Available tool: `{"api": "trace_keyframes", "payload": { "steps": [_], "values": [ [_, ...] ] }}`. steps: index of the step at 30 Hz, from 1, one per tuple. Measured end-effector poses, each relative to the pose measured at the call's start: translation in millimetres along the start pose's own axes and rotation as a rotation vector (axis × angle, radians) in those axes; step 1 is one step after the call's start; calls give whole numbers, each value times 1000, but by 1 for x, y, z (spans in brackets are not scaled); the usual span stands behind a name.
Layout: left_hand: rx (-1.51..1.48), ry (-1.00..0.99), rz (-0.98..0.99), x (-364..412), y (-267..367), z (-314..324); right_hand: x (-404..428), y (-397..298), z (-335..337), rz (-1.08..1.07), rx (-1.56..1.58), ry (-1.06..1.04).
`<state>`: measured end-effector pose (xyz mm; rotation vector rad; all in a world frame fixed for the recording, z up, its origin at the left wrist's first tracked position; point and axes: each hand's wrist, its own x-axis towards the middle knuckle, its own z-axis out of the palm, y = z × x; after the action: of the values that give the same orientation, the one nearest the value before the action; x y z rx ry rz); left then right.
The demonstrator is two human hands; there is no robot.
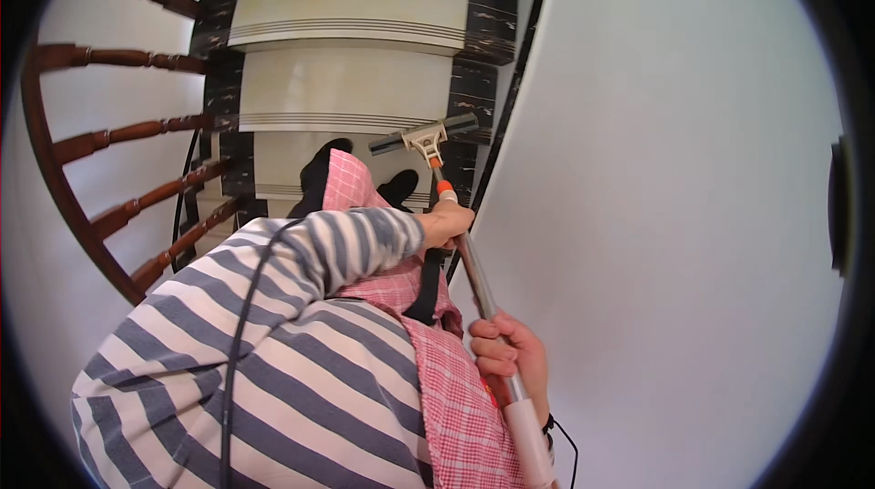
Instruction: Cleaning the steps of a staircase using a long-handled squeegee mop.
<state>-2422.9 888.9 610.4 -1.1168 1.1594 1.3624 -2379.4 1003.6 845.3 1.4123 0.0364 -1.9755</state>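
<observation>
A long metal pole (478, 277) runs from the lower right up to a squeegee head (425, 136) with a pale bracket and orange fittings. The head is over the front edge of a stair tread, near its dark right border. My left hand (448, 221) is closed around the upper part of the pole, just below the orange collar. Lower down, my right hand (509, 345) grips the same pole above its pale sleeve. My arm in a striped sleeve crosses in front of a red checked apron (465, 393). My dark shoes (398, 188) stand on the stairs.
Pale stair treads (348, 82) with dark marbled borders extend ahead. A curved wooden railing with turned balusters (137, 58) lines the left side. On the right, a white wall (649, 181) with a dark skirting strip runs close beside the pole. A black cable (239, 338) hangs over my striped top.
</observation>
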Motion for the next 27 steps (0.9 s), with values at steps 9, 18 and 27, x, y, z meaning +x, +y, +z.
{"api": "trace_keyframes", "payload": {
  "steps": [9,18,27],
  "values": [
    [81,67,139,-20,4,-30,-1,37,9,-41,-183,-86],
    [400,498,261,33,53,-97,103,12,-27,186,262,-388],
    [465,325,125,36,-65,-87,69,101,-118,-64,79,-249]
  ]
}}
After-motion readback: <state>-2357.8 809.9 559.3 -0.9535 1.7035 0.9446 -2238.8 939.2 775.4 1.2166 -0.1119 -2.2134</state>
